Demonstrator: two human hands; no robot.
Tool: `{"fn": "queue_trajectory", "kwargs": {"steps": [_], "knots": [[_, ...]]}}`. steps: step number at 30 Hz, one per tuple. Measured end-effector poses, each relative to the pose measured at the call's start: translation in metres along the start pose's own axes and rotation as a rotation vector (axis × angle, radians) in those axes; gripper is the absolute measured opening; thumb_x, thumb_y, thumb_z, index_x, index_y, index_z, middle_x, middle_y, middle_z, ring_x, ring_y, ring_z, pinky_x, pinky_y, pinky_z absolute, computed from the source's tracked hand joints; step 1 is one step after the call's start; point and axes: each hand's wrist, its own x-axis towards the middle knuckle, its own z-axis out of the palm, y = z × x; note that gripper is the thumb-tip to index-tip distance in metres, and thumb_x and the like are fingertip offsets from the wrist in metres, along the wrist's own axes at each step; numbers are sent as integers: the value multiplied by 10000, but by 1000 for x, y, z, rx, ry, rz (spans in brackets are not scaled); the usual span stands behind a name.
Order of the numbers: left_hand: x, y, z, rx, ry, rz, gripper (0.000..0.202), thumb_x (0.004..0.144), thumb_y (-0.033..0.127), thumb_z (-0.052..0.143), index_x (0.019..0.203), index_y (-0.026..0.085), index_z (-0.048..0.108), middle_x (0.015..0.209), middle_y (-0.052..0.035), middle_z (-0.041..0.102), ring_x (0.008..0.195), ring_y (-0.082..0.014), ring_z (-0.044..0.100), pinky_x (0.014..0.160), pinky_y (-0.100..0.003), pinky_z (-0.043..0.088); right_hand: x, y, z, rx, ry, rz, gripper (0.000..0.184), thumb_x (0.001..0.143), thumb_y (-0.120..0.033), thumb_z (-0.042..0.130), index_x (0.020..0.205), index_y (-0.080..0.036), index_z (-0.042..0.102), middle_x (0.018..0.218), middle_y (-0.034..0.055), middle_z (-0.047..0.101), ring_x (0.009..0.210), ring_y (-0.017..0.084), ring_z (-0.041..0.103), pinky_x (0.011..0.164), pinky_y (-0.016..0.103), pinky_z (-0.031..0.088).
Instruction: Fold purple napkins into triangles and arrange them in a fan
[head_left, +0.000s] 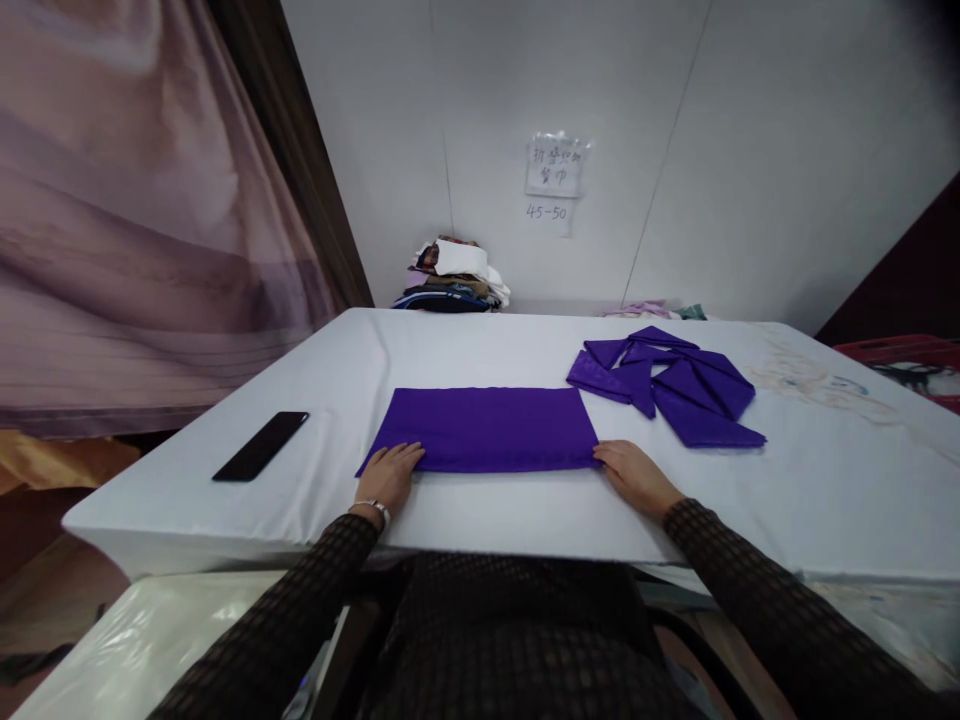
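Note:
A purple cloth napkin (495, 430) lies as a smooth, wide rectangle on the white-covered table (510, 515), its long near edge toward me. My left hand (391, 472) rests on its near left corner, fingers stretched out flat over the fabric. At the near right corner, my right hand (634, 472) has its fingertips together on the edge; its thumb is hidden. To the right of this rectangle, several folded purple napkins (694, 390) with pointed ends lie in a loose, overlapping heap.
A black phone (261, 446) lies on the table at left. Piled clothes (454, 275) stand behind the table's far edge, against the wall. Paper signs (555, 180) hang above. A pink curtain (150, 220) drapes at left, and a red basket (911, 355) is at far right.

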Motion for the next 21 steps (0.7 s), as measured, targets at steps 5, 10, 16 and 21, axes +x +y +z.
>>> {"fn": "queue_trajectory", "kwargs": {"steps": [5,10,16,21], "knots": [[8,-16,1,-32,23,-54,556,755,50,378,1218,272,592,1344,-8,536,1259,-228,469,1072,-456,299,-36,-42,-14,141,-27,-104,295,819,-133,423,1014,-186,637,1105,110,666,1137,245,553,993,474,405],[6,-2,-6,-87,45,43,584,710,33,415,1246,214,559,1338,-63,543,1263,-245,463,1083,-515,252,-55,-71,-28,333,-79,-129,278,797,-99,455,1009,-216,591,1144,79,649,1142,219,552,1038,482,367],[-25,63,-18,-270,15,322,550,750,72,441,1269,229,525,1346,-57,537,1273,-206,448,1117,-511,184,-53,-64,-45,402,-10,-40,320,811,-132,441,1085,-241,567,1093,55,673,1043,211,615,1028,481,396],[-35,126,-25,-441,-34,416,510,818,306,546,1315,226,471,1387,-77,492,1267,-224,447,1108,-489,228,-36,-70,-52,392,32,-12,332,803,-117,409,1041,-245,603,1007,21,700,1020,203,634,1014,456,425]]}}
